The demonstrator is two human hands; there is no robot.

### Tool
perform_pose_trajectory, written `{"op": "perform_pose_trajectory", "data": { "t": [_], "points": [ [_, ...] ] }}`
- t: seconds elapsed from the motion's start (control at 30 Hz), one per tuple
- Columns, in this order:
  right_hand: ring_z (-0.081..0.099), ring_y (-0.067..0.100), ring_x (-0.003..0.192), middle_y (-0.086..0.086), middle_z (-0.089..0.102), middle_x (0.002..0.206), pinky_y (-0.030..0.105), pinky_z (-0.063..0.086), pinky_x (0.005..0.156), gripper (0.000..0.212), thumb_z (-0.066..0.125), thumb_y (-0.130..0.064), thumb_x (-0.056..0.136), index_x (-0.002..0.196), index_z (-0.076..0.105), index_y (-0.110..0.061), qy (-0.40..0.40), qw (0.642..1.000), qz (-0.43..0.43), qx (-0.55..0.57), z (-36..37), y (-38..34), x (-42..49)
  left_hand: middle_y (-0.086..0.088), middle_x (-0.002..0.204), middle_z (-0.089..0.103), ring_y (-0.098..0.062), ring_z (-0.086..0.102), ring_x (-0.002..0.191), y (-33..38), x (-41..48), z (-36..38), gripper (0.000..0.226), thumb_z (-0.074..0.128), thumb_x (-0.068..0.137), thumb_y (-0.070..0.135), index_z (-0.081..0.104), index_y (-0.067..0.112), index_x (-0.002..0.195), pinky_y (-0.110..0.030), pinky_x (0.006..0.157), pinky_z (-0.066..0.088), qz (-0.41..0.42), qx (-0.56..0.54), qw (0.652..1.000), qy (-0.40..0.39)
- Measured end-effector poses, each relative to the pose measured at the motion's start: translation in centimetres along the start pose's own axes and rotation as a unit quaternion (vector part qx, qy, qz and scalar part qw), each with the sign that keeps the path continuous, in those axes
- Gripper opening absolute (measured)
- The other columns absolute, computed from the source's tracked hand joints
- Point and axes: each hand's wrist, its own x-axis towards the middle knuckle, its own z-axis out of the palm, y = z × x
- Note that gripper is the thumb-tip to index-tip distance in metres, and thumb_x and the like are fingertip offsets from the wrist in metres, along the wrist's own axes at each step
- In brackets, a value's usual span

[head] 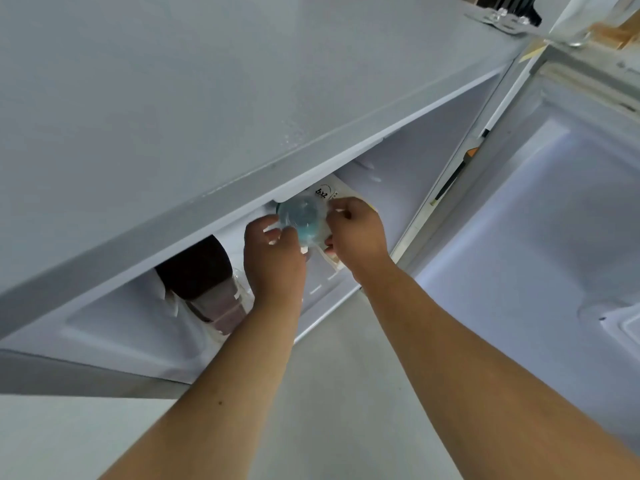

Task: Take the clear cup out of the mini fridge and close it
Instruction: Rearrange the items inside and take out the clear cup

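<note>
Both hands, left hand point(273, 258) and right hand point(356, 233), are gripping the clear round plastic cup point(300, 218) between them, just inside the white mini fridge point(242, 98), whose door point(554, 220) is standing open over a pale grey floor point(343, 393).

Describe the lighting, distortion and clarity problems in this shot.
Head view: wide-angle lens bends the mini fridge edges; the interior is bright and washed out; the clear cup, between left hand and right hand, looks soft and hard to outline; the dark container sits in shadow.
</note>
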Motion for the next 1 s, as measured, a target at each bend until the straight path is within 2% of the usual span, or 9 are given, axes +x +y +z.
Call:
{"op": "perform_pose_trajectory", "data": {
  "t": [0.2,0.33,0.5,0.67,0.7,0.77,0.83,0.93,1.0],
  "points": [
    [0.068,0.012,0.054,0.0,0.072,0.084,0.025,0.057,0.049,0.025,0.051,-0.019,0.095,0.11,0.07,-0.028,-0.002,0.999,0.04,-0.007,-0.7,5.5,-3.2,-0.008,0.108,0.07,-0.019,0.072,0.078,-4.7,-2.7,-2.8,0.027,0.061,0.082,0.017,0.063,0.033,0.104,-0.037,0.073,0.061,-0.052,0.004,0.997,-0.048],
    [0.068,0.011,0.051,0.002,0.072,0.087,0.026,0.059,0.051,0.023,0.051,-0.02,0.099,0.112,0.069,-0.025,-0.006,0.993,0.1,-0.056,0.5,9.3,-3.0,-0.006,0.11,0.07,-0.017,0.074,0.075,-8.1,-2.7,-3.3,0.024,0.065,0.087,0.02,0.061,0.04,0.1,-0.04,0.077,0.063,-0.089,0.07,0.992,-0.052],
    [0.07,0.011,0.051,0.001,0.072,0.099,0.026,0.06,0.052,0.027,0.048,-0.019,0.101,0.12,0.067,-0.023,-0.025,0.987,0.127,-0.092,1.6,11.3,-1.5,-0.001,0.113,0.069,-0.023,0.073,0.093,-10.0,-1.3,-2.5,0.02,0.065,0.082,0.033,0.059,0.04,0.1,-0.049,0.089,0.06,-0.113,0.122,0.984,-0.061],
    [0.071,0.008,0.054,0.005,0.072,0.117,0.015,0.049,0.044,0.035,0.049,-0.024,0.102,0.135,0.061,-0.023,-0.041,0.984,0.143,-0.095,2.4,11.2,-0.8,-0.004,0.127,0.066,-0.023,0.068,0.107,-10.3,-0.1,-2.2,0.045,0.069,0.089,0.034,0.056,0.027,0.132,-0.048,0.097,0.057,-0.123,0.145,0.979,-0.076],
    [0.073,0.01,0.061,0.005,0.072,0.119,0.016,0.053,0.049,0.037,0.05,-0.025,0.102,0.137,0.06,-0.023,-0.046,0.984,0.146,-0.092,2.5,11.2,-0.8,-0.004,0.131,0.065,-0.024,0.067,0.111,-10.2,0.0,-2.2,0.049,0.069,0.09,0.034,0.055,0.024,0.136,-0.048,0.099,0.055,-0.129,0.148,0.977,-0.078],
    [0.075,0.019,0.089,0.004,0.071,0.125,0.03,0.062,0.076,0.042,0.05,-0.027,0.1,0.141,0.057,-0.022,-0.053,0.983,0.146,-0.094,2.6,11.3,-1.0,-0.006,0.139,0.061,-0.025,0.063,0.119,-10.2,-0.1,-2.5,0.055,0.069,0.092,0.035,0.052,0.02,0.142,-0.046,0.104,0.051,-0.136,0.158,0.974,-0.089],
    [0.071,0.025,0.105,0.002,0.07,0.129,0.042,0.059,0.094,0.047,0.05,-0.027,0.097,0.144,0.054,-0.021,-0.054,0.983,0.151,-0.088,2.5,11.4,-1.4,-0.002,0.146,0.058,-0.023,0.058,0.128,-10.1,-0.6,-3.1,0.055,0.068,0.093,0.038,0.052,0.022,0.143,-0.036,0.103,0.047,-0.107,0.198,0.969,-0.1],
    [0.069,0.024,0.108,0.0,0.069,0.129,0.044,0.058,0.096,0.051,0.052,-0.029,0.094,0.145,0.053,-0.023,-0.053,0.985,0.152,-0.067,1.9,11.7,-2.4,0.004,0.146,0.057,-0.016,0.054,0.13,-10.0,-1.8,-4.3,0.052,0.067,0.092,0.041,0.055,0.026,0.141,-0.029,0.094,0.04,-0.048,0.258,0.96,-0.092],
    [0.069,0.022,0.105,-0.005,0.067,0.128,0.042,0.06,0.092,0.048,0.053,-0.03,0.095,0.143,0.054,-0.027,-0.042,0.988,0.129,-0.07,1.6,11.7,-3.1,0.004,0.146,0.056,-0.008,0.056,0.118,-9.7,-2.5,-4.9,0.052,0.066,0.091,0.039,0.055,0.027,0.14,-0.031,0.093,0.041,-0.038,0.272,0.959,-0.072]
  ]
}}
